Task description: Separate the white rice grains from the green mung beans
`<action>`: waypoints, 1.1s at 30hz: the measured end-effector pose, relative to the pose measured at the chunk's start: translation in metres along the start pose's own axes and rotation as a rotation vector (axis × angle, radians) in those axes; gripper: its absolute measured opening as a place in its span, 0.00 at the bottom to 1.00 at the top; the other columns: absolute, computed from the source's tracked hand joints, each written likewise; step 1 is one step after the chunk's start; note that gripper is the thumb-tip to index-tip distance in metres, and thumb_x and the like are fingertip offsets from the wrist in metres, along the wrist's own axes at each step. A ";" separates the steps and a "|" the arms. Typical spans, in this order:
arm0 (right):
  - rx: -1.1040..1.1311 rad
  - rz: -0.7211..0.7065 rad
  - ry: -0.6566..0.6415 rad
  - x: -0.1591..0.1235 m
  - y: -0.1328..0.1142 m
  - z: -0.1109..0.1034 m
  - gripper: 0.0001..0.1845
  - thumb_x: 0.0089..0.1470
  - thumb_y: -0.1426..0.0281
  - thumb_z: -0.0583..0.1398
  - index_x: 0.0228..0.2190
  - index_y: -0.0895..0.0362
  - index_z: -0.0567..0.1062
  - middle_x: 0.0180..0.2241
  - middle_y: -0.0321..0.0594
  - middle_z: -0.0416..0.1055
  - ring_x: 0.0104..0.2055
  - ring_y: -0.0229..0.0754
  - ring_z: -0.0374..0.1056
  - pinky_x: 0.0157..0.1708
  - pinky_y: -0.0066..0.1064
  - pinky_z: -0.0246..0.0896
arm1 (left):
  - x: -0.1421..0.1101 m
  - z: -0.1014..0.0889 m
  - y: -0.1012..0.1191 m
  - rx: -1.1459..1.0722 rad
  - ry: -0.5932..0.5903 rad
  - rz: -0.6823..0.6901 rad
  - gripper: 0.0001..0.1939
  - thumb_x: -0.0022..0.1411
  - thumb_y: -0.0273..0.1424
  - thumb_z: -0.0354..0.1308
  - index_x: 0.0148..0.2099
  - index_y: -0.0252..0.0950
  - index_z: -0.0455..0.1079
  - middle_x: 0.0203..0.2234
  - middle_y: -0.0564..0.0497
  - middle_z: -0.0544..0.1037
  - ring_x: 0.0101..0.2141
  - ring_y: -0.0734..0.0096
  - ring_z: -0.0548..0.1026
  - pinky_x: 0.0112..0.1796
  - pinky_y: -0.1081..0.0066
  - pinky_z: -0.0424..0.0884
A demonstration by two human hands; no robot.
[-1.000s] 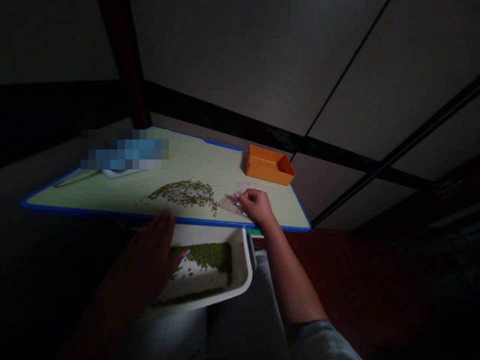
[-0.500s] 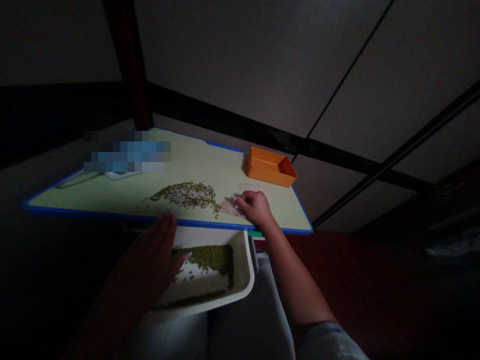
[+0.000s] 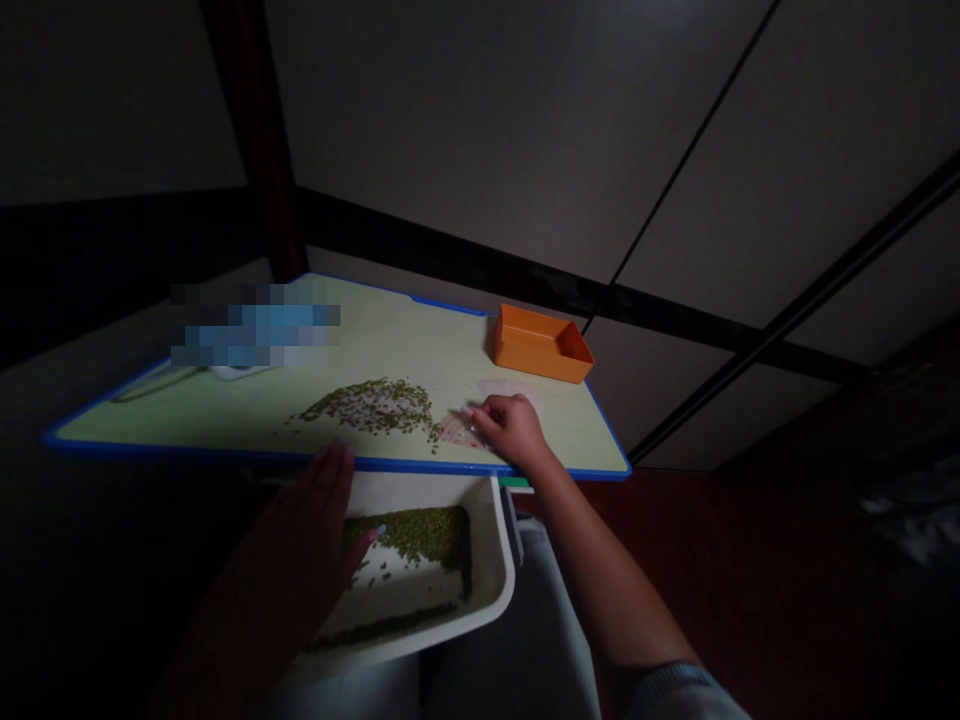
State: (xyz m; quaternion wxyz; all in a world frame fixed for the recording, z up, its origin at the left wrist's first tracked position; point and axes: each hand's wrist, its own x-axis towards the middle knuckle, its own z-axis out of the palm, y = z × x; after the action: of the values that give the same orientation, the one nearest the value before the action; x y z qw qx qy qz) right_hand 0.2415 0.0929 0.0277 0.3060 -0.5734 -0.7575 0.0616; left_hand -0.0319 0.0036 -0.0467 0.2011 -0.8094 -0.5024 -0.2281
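Note:
My right hand (image 3: pixel 511 428) is closed in a pinch just above the tabletop. Whatever its fingertips hold is too small to make out. Beneath and beside it lies a pale pinkish patch with red marks (image 3: pixel 459 430); I cannot tell whether it is a print or a thin sheet. To its left, small green seed-like pieces (image 3: pixel 375 403) are spread in a loose heap. My left hand (image 3: pixel 311 530), in shadow, has its fingers stretched to the table's near edge and its thumb apart. The thumb is over a white bin (image 3: pixel 491 560) holding more green pieces (image 3: pixel 427 535).
The pale table (image 3: pixel 420 340) has a blue rim. An orange open box (image 3: pixel 541 345) stands at its back right. A pixel-blurred bluish item sits at the left on something white. Wall panels (image 3: pixel 465 130) rise behind, and my legs are under the bin.
The view has tilted up slightly, so the table and bin appear lower. Both hands keep nearly the same place and shape, with my right hand still pinched near the patch.

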 end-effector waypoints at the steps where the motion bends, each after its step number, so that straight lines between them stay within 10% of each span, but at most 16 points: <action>1: -0.002 -0.001 -0.007 0.000 0.000 0.000 0.19 0.57 0.60 0.61 0.19 0.57 0.72 0.16 0.32 0.65 0.20 0.33 0.56 0.25 0.26 0.45 | 0.000 0.000 0.000 0.001 0.005 0.003 0.42 0.63 0.47 0.40 0.69 0.24 0.35 0.63 0.28 0.62 0.62 0.45 0.64 0.55 0.52 0.66; 33: -0.276 -0.019 -0.020 0.003 -0.014 0.002 0.20 0.61 0.58 0.57 0.24 0.57 0.77 0.23 0.42 0.76 0.26 0.39 0.66 0.30 0.30 0.48 | -0.001 -0.003 -0.001 -0.014 -0.015 -0.013 0.42 0.63 0.49 0.40 0.70 0.27 0.36 0.65 0.31 0.60 0.63 0.48 0.62 0.57 0.53 0.65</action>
State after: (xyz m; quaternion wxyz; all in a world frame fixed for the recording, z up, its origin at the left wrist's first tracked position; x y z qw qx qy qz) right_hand 0.2282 0.0913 0.0337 0.2174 -0.6022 -0.7671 -0.0402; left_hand -0.0334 0.0021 -0.0448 0.1901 -0.8091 -0.5078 -0.2266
